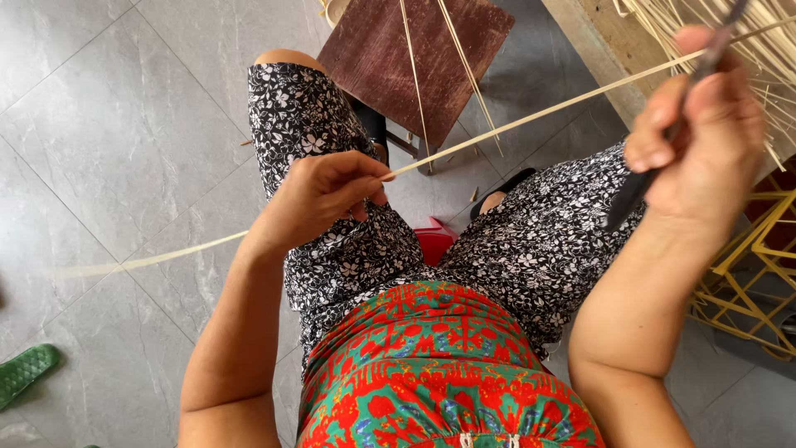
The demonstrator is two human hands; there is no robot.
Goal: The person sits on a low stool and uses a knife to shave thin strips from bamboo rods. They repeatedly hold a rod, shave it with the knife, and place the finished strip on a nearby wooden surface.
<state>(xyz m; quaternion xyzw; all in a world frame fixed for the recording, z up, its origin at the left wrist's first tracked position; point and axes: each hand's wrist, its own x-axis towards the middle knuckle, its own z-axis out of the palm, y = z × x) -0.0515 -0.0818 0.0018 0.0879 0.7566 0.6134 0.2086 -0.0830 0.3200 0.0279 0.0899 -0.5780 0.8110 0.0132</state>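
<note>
Person seated, head view looking down over lap: black-and-white floral shorts (531, 241), red-green patterned top (439, 373).

Left hand (319, 199): fingers curled, thumb and fingertips pinching a long thin bamboo strip (531, 116). Strip runs from lower left over the floor, through that pinch, then up and right to the right hand.

Right hand (705, 133): raised at upper right, fingers closed around a dark knife-like tool (638, 187). Handle end sticks out below the palm, blade end points up past the fingers. Tool looks to meet the strip near the thumb, but the exact contact is blurred.

Around: dark brown wooden stool (390, 50) far centre, with a few loose thin strips lying across it. Bundle of pale strips (771, 50) far right. Yellow wire frame (754, 274) on the right, low. Small red object (433, 239) between the knees. Green sandal (25, 373) near left on the grey tile floor (124, 124).
</note>
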